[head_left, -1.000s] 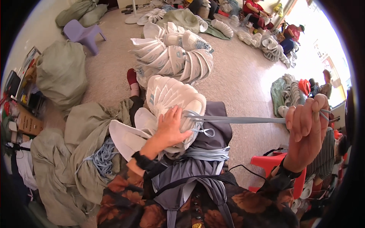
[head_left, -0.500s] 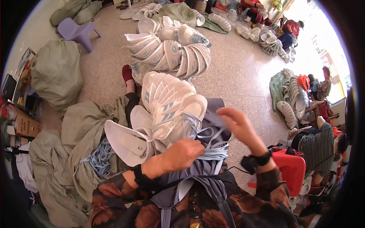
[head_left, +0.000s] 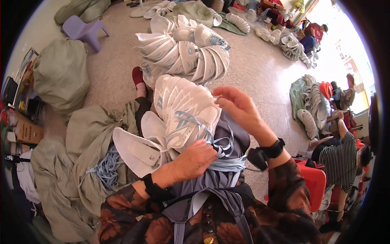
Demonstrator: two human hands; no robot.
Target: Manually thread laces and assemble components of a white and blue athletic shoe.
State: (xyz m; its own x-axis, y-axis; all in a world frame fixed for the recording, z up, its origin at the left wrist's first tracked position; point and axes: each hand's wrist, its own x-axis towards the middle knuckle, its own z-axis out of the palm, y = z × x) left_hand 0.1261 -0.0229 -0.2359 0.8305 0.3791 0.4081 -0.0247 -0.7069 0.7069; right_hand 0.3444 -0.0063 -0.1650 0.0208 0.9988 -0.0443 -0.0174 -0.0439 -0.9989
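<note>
A nested stack of white shoe uppers (head_left: 178, 101) with blue-grey trim lies across my lap. A light blue shoelace (head_left: 191, 118) runs over the front upper and loops down toward my left hand (head_left: 194, 159). That hand is closed at the upper's lower edge, pinching the lace. My right hand (head_left: 239, 107) is raised beside the toe of the stack, thumb and fingertips drawn together; what they hold, if anything, is too small to make out. A bundle of blue laces (head_left: 227, 164) lies on my grey apron (head_left: 233, 122), just right of my left hand.
Ahead on the floor is another curved stack of shoe uppers (head_left: 183, 59). Grey-green cloth (head_left: 85, 134) with a heap of blue laces (head_left: 106, 167) spreads at my left. A red stool (head_left: 313, 185) stands at right, near a person in a striped top (head_left: 337, 162). A purple chair (head_left: 83, 32) is far left.
My right hand has moved up and left toward the toe of the stack, its fingers drawing together. The lace now crosses the front upper higher up. My left hand has shifted slightly.
</note>
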